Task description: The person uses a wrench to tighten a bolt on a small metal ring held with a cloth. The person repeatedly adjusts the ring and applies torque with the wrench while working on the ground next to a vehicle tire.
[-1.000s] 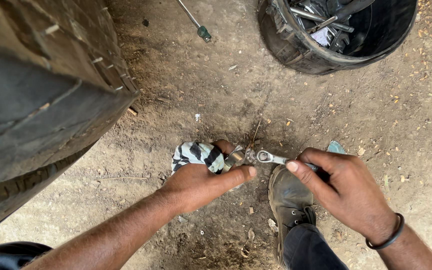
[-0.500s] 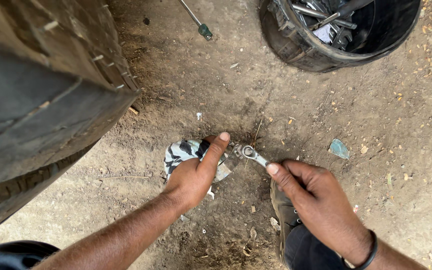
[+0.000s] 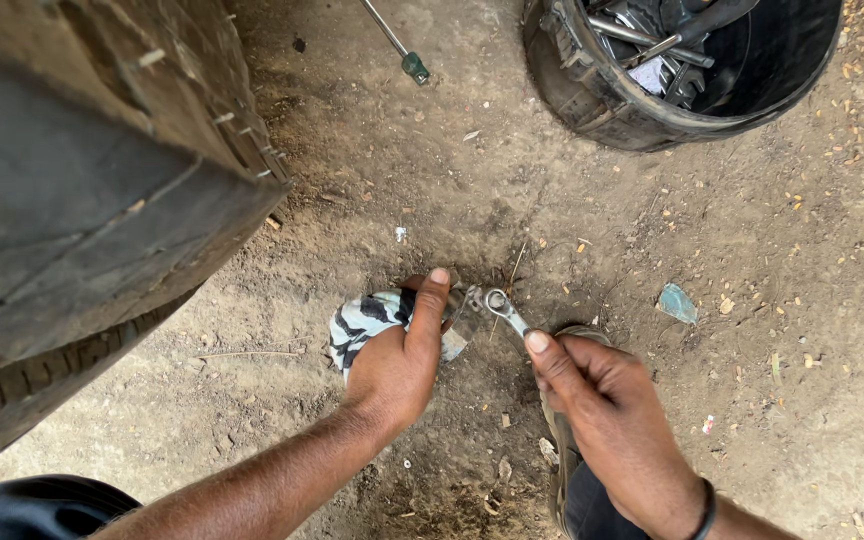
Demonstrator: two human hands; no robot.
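Observation:
My left hand (image 3: 399, 356) presses a striped black-and-white rag (image 3: 364, 322) onto the dirt ground, its forefinger stretched toward a small metal part (image 3: 472, 297). My right hand (image 3: 607, 420) grips the handle of a small silver ring spanner (image 3: 504, 309). The spanner's ring end sits beside the metal part, just right of the left fingertip. Whether the ring is fitted over the part is not clear.
A large worn tyre (image 3: 82, 200) fills the left side. A black rubber bucket (image 3: 672, 70) with tools stands at top right. A screwdriver with a green handle (image 3: 397, 45) lies at top centre. My shoe (image 3: 562, 460) is under the right hand. A bluish scrap (image 3: 676, 302) lies to the right.
My right hand slid left and down and closed on the spanner's handle. The left forefinger straightened toward the part while the hand stayed on the rag.

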